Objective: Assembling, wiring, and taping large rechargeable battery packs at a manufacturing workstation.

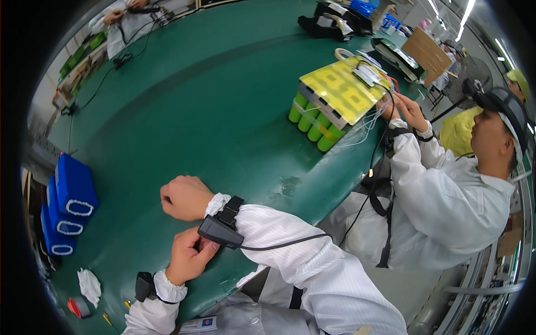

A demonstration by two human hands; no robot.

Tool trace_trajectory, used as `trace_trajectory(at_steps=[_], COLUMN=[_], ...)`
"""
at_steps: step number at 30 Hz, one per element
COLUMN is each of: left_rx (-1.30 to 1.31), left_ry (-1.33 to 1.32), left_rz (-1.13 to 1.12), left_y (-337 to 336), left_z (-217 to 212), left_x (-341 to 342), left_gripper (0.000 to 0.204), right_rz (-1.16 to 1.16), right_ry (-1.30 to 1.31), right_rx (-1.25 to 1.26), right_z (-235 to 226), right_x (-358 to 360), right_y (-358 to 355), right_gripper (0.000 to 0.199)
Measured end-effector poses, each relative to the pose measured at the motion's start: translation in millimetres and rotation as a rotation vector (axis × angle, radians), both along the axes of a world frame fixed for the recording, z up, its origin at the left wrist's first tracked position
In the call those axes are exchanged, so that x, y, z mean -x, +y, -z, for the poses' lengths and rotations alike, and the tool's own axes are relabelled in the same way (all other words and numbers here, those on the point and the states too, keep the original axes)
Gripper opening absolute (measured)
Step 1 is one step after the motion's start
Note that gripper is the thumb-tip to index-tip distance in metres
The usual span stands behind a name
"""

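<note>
My right hand (187,198) is curled into a loose fist just above the green table, and nothing shows in it. A strap with a black box-shaped device (220,231) circles that wrist, its cable running back along the white sleeve. Just below, my left hand (192,255) has its thumb and forefinger bent against the near end of this device, pinching it; the other fingers are folded under and partly hidden. My left wrist carries a similar black device (146,286).
Three blue blocks (78,184) stand at the left, near a crumpled white cloth (89,287) and a red-and-dark roll (78,307). Toward the far right sits a battery pack (340,92) with green cells and yellow top; a co-worker (452,195) has hands at it. Another person (125,28) works across the table.
</note>
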State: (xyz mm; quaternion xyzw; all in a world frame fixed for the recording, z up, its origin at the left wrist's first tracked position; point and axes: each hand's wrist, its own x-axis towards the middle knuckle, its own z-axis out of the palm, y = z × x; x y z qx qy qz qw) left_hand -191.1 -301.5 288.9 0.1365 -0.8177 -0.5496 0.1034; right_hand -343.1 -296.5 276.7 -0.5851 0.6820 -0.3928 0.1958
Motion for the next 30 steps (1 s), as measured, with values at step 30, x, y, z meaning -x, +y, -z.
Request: trace_trajectory(at_steps=[30], left_rx=[-0.044], left_ry=[-0.036], left_rz=[0.005], left_y=[2.6], left_z=[2.5], left_x=[-2.4], left_gripper=[0.015], right_rz=[0.013], right_ry=[-0.024], right_rx=[0.041], right_z=[0.3], right_x=[-0.8], right_y=[1.0], right_gripper=[0.011])
